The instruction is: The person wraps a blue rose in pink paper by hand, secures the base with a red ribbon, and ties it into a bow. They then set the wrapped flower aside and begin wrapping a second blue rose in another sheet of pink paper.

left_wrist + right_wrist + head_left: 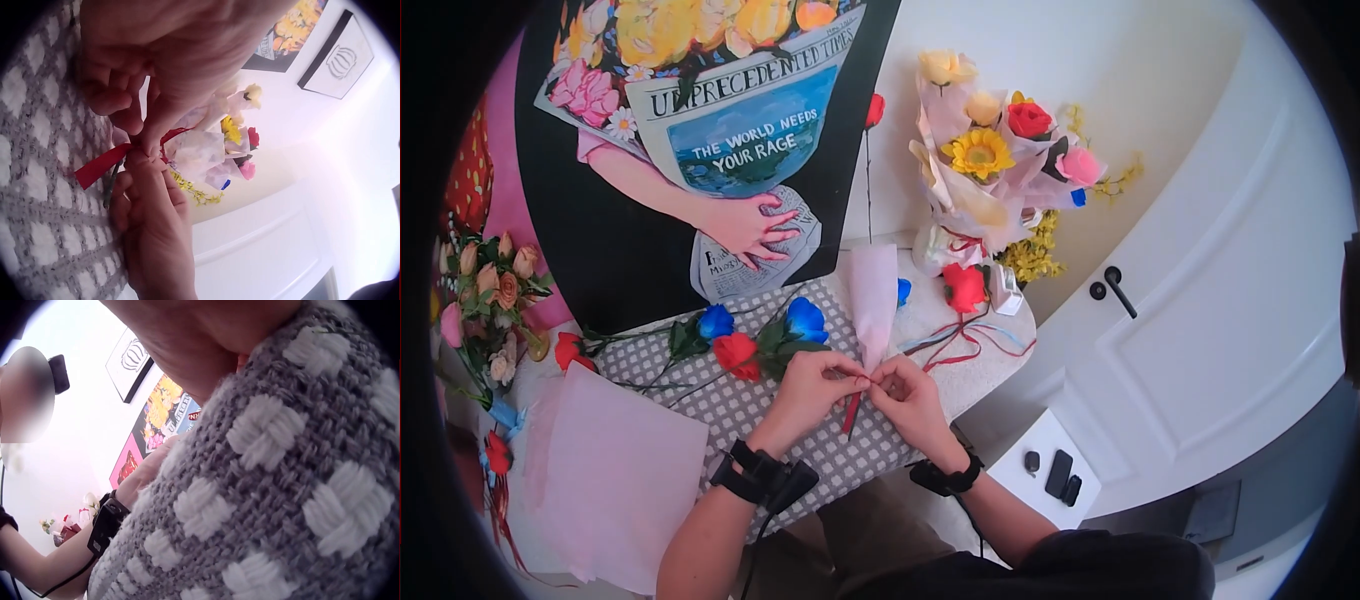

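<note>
A narrow cone of pale pink wrapping paper [874, 295] lies on the grey-and-white woven cloth [745, 425], its wide end pointing away. At its gathered base, my left hand [812, 392] and right hand [908, 400] meet, fingertips close together, pinching a red ribbon [100, 166]. One ribbon tail hangs toward me alongside a dark green stem [111, 187]. From the left wrist, the left hand [169, 56] fills the top and the right hand [159, 231] sits below it. The right wrist view shows mostly cloth; the ribbon is hidden there.
Blue roses [806, 318] and a red rose [737, 356] lie left of the cone. Pink paper sheets [625, 470] overlap the table's left side. Behind stand a wrapped bouquet [980, 190] and a painting [740, 150]. Loose ribbons [975, 342] lie at right, above a small white side table [1025, 480].
</note>
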Available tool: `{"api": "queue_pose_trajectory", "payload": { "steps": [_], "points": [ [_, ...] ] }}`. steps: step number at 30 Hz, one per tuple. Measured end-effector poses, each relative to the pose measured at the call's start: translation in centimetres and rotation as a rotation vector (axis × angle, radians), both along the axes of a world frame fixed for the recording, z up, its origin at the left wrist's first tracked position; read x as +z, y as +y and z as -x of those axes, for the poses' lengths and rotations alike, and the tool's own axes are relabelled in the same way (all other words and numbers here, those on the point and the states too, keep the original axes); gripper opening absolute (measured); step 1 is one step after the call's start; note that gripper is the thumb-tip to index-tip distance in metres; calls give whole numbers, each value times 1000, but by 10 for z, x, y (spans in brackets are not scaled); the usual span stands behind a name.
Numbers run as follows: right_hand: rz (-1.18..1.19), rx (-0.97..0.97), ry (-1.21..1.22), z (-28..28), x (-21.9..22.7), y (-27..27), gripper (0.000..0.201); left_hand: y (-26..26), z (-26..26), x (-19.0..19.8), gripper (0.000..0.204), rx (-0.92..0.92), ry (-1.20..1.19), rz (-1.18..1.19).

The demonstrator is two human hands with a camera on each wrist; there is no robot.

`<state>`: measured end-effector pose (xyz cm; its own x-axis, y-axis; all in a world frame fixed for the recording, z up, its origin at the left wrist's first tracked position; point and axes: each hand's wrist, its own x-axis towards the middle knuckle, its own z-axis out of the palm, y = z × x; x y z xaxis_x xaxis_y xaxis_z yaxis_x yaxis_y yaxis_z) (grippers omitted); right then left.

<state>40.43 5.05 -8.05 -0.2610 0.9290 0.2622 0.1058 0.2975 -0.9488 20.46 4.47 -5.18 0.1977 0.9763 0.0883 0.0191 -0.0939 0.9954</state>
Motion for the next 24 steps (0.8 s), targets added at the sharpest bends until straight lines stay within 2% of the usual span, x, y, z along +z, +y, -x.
{"api": "queue_pose_trajectory", "payload": {
  "steps": [5,14,20,22,24],
  "points": [
    [-111,-145,-154,7,15,-10,12,2,-3,-5,12,22,24,-74],
    [-101,-240,-168,15,15,-16,14,0,-11,0,8,69,31,-130],
    [-138,-212,-140,13,14,-15,12,0,-11,3,8,44,51,-170],
    [-110,-182,-125,9,12,-12,10,0,-9,8,9,50,51,31],
    [20,-75,61,7,14,-8,8,0,-8,5,11,8,7,36]
  ]
}}
